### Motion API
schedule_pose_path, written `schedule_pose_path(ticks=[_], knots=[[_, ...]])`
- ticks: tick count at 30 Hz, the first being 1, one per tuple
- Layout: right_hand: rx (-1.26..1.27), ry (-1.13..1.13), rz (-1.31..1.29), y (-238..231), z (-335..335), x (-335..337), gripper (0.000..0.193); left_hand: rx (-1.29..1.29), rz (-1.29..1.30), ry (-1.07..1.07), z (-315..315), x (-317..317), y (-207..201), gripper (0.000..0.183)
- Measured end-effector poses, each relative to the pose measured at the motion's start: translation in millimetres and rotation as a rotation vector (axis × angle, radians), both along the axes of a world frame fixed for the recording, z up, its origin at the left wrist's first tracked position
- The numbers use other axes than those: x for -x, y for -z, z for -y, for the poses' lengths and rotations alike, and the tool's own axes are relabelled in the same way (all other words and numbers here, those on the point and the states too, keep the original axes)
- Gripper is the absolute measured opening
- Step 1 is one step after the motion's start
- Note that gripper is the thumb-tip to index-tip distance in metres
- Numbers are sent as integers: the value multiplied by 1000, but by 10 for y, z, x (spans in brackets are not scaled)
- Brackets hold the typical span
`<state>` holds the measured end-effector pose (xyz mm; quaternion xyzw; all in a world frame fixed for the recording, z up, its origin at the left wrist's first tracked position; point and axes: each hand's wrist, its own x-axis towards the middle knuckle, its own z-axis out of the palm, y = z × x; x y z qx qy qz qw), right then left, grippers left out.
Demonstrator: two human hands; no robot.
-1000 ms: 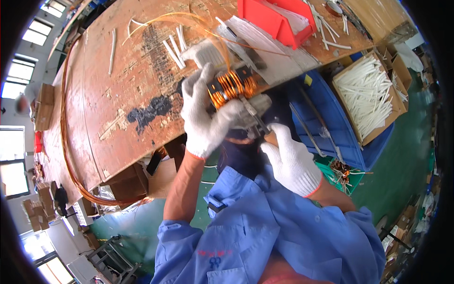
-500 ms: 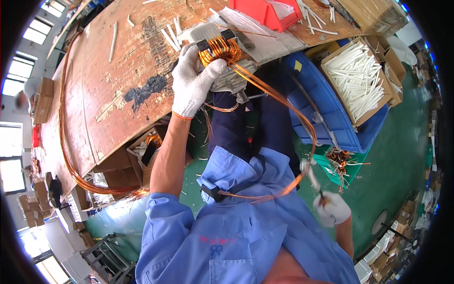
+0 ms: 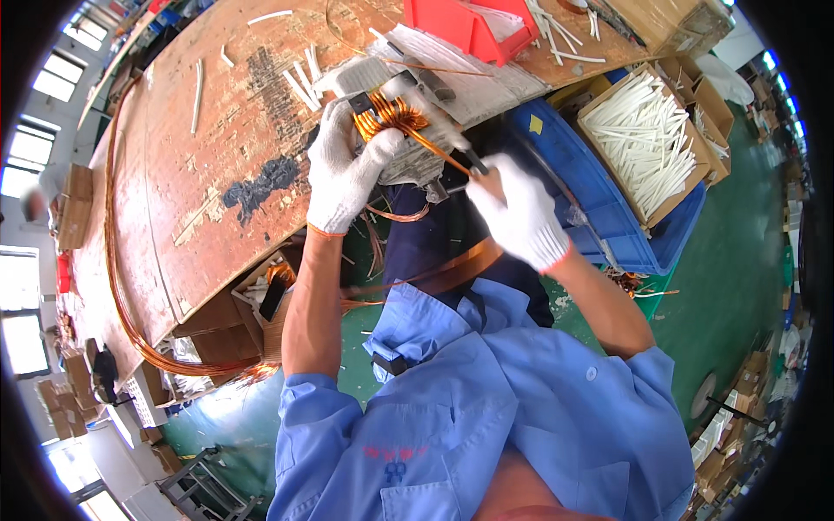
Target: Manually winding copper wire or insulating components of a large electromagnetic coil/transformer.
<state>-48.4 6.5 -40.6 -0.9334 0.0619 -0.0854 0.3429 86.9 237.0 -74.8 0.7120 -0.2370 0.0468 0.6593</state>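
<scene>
My left hand (image 3: 343, 178), in a white knit glove, is closed round a ring-shaped coil (image 3: 380, 119) wound with copper wire, with black blocks on it. The coil rests over a worn grey block (image 3: 408, 162) at the bench edge. My right hand (image 3: 524, 215), gloved too, grips a hammer-like tool (image 3: 450, 132); its pale front part is blurred and reaches over the coil's right side. A bundle of copper wire (image 3: 440, 154) runs from the coil toward my right hand, which hides part of it. Below, a blurred wire length (image 3: 469, 262) swings over my lap.
A worn wooden bench (image 3: 200, 174) spreads left, with a long copper wire bundle (image 3: 113, 252) along its edge. At the back stands a red bin (image 3: 460, 30). On the right, a blue crate (image 3: 556, 174) stands below a cardboard box (image 3: 647, 143) of white tubes.
My right hand has come up from the lower right to the coil with the tool. The wire loop has swung inward across my lap. My left hand keeps hold of the coil.
</scene>
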Motion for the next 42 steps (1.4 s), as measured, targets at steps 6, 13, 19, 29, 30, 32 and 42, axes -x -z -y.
schedule_pose_path(ticks=[6,13,19,29,30,32,42], knots=[[-308,-357,130,-922,-91,380,12,-375,245,-51,10,-54,-106,67],[488,-385,703,-1529,-62,-1003,18,-254,287,-321,218,48,-179,52],[422,-474,369,-1199,-483,-2508,25,-95,117,-243,253,58,-262,48],[363,-719,374,-316,-487,-2755,39,-325,-450,248,-390,-246,-800,43],[356,-721,345,-325,-476,-2778,32,-322,-528,234,-383,-308,-866,43],[387,-659,373,-299,-499,-2807,26,-310,-518,144,-282,-386,-918,50],[107,-501,476,-609,-197,-2667,32,-312,-297,86,59,-725,-795,42]])
